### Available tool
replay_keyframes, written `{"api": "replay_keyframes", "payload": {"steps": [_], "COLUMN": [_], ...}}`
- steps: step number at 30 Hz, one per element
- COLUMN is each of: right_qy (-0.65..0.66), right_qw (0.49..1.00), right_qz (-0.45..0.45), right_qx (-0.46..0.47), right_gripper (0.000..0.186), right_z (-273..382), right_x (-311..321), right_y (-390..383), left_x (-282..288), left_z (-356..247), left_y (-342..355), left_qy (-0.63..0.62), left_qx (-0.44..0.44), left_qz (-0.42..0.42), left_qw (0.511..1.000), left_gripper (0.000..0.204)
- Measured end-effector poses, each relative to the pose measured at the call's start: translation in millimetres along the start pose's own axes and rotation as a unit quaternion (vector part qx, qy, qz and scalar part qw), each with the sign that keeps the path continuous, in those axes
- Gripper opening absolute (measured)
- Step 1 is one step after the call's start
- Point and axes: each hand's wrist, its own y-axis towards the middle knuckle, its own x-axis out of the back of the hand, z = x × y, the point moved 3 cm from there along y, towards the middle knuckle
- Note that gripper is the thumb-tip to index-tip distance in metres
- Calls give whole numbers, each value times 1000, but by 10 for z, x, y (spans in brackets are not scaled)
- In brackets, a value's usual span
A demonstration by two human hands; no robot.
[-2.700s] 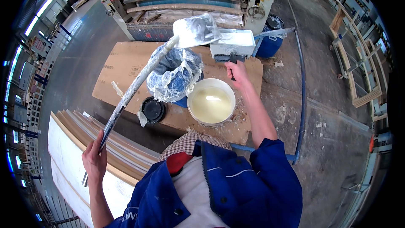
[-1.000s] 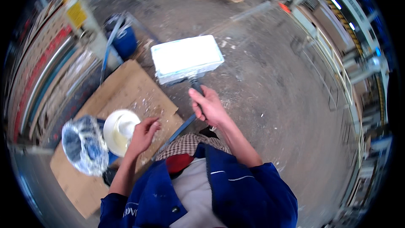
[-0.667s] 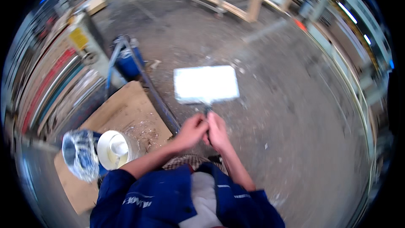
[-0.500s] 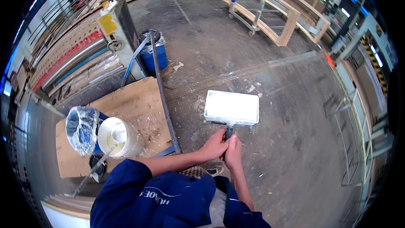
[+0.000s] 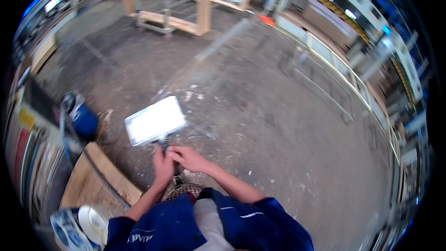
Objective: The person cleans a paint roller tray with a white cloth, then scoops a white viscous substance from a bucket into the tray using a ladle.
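Note:
A bright white rectangular panel [image 5: 155,121] with a short dark handle [image 5: 163,143] is held out in front of me, left of the picture's middle. Its face is too bright to show any detail. My left hand [image 5: 162,166] is closed round the handle just below the panel. From the other side my right hand [image 5: 188,159] meets it, its fingers closed at the handle and against the left hand. Part of the handle is hidden by the fingers. Below the panel lies the stained grey floor [image 5: 260,125].
At lower left, a white bucket [image 5: 91,225] and a plastic-lined blue bucket [image 5: 67,230] stand by brown cardboard [image 5: 76,188]. Another blue bucket [image 5: 86,122] stands beyond, near a machine. Wooden frames [image 5: 203,14] rest on a trolley ahead. A pale metal rail [image 5: 341,76] curves along the right.
The view has turned to the right, so the buckets, machine and wooden frames sit farther left. The panel now appears left of the middle and tilted, with both hands still at its handle.

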Motion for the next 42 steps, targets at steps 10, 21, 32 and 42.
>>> {"api": "replay_keyframes", "payload": {"steps": [10,21,32,42], "right_qy": [-156,-279,157,-266], "right_qw": [880,839,911,895], "right_qz": [-234,-118,-248,46], "right_qx": [-382,-453,-291,-354], "right_gripper": [48,31,19,10], "right_z": [-2750,-3912,-2523,-3811], "right_x": [1482,1668,1866,1367], "right_y": [-934,-144,4332,6102], "left_x": [675,2015,3192,4093], "left_z": [55,-218,-797,-1406], "left_y": [1155,1974,2819,3853], "left_qy": [-53,21,-23,-72], "left_qx": [60,78,34,23], "left_qz": [-51,-202,-390,-516], "left_qw": [996,976,920,853], "left_gripper": [17,27,24,27]}}
